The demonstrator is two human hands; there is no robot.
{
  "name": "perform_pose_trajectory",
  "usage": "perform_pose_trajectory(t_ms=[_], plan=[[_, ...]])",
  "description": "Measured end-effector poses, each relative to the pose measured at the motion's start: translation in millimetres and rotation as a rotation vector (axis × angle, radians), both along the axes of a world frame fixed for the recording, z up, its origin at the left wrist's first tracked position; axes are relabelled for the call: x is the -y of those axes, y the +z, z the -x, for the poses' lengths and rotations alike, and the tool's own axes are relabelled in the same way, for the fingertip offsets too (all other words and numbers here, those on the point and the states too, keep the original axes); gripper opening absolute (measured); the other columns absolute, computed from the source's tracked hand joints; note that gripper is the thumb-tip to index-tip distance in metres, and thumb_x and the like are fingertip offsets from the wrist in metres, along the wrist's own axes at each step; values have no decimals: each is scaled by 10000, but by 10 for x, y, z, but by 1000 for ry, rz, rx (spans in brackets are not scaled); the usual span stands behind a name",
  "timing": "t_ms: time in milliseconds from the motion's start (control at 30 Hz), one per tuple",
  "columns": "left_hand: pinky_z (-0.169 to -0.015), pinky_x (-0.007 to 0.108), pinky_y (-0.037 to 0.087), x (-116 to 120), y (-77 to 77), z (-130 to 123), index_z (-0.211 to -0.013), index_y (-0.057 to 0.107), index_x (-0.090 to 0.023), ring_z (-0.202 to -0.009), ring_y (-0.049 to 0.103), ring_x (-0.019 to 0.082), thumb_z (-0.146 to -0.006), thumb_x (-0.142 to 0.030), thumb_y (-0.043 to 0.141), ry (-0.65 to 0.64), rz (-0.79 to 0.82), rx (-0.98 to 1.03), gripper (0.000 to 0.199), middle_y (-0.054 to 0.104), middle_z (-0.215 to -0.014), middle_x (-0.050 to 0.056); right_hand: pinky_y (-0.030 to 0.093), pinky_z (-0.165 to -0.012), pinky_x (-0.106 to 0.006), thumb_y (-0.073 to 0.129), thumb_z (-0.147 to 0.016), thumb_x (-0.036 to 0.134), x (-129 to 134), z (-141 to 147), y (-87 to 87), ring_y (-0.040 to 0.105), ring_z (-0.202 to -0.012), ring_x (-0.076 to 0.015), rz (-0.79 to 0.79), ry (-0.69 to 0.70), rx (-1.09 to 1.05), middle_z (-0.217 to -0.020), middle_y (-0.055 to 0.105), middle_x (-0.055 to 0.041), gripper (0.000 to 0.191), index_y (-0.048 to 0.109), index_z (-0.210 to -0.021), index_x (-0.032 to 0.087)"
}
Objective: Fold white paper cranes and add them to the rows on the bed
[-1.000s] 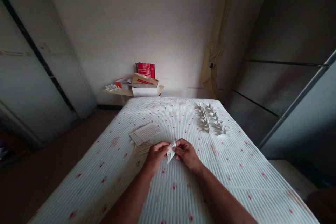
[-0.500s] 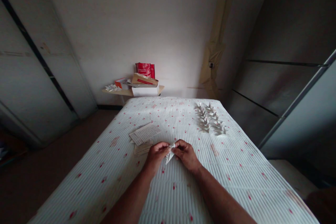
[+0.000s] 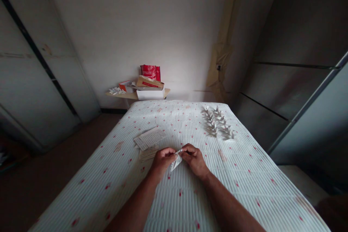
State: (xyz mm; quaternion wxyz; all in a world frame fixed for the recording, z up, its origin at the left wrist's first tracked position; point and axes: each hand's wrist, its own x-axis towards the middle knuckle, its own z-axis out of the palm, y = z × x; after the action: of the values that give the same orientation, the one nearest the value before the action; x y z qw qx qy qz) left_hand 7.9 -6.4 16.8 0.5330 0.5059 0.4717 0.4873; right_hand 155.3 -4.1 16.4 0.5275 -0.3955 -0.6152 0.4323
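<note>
Pinching one small folded paper (image 3: 176, 165) between them, the left hand (image 3: 161, 160) and the right hand (image 3: 195, 160) meet in the head view just below the centre of the frame. Both are closed on it at the fingertips; the paper's pointed end slants downward and leftward between them, while its upper part is partly hidden by the fingers. The likeliest fault is a tear or a stray crease, should the two hands pull apart unevenly on so thin a piece. With the fingers covering the upper folds, a layer could also be caught askew or slip loose without being noticed. The ribbed cover of the bed (image 3: 168, 203) looks soft, and would probably give way beneath the paper if a fold were pressed against it, leaving the edge blunt or crooked.

Left of centre, printed paper slips (image 3: 150, 137) overlap loosely near the left hand; a sideways brush of its fingers could scatter or crumple them. Right of centre, toward the far edge, folded paper birds (image 3: 212, 127) stand close together in two rough lines. A wide reach by the right arm, or a jolt to the bed, could tip one into its neighbours and bend their wings.
</note>
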Motion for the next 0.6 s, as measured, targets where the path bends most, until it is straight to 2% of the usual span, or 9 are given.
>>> perform_pose_trajectory(t_ms=[100,333,600], plan=[[-460,197,306,1,0,-2,-581,598,-142,-465,424,84,-557,-296,636,-4,5,-8,160,503,-491,-39,376,-599,-226,614,-715,272,-5,6,-15,483,-623,-112,22,-14,-19,-630,505,20,137,619,-613,181],[-458,188,289,15,11,-18,-565,578,-145,-461,402,75,-565,-265,633,33,8,-13,132,471,-478,-53,394,-595,-226,661,-677,305,-30,26,-59,509,-638,-116,31,14,-81,-679,546,11,123,633,-699,187],[-470,195,286,-9,-5,-22,-549,576,-145,-463,402,78,-557,-258,614,-15,-15,-47,120,468,-472,-49,403,-609,-227,606,-737,273,-8,18,-41,520,-654,-119,-48,-14,34,-680,559,-4,119,649,-676,181]])
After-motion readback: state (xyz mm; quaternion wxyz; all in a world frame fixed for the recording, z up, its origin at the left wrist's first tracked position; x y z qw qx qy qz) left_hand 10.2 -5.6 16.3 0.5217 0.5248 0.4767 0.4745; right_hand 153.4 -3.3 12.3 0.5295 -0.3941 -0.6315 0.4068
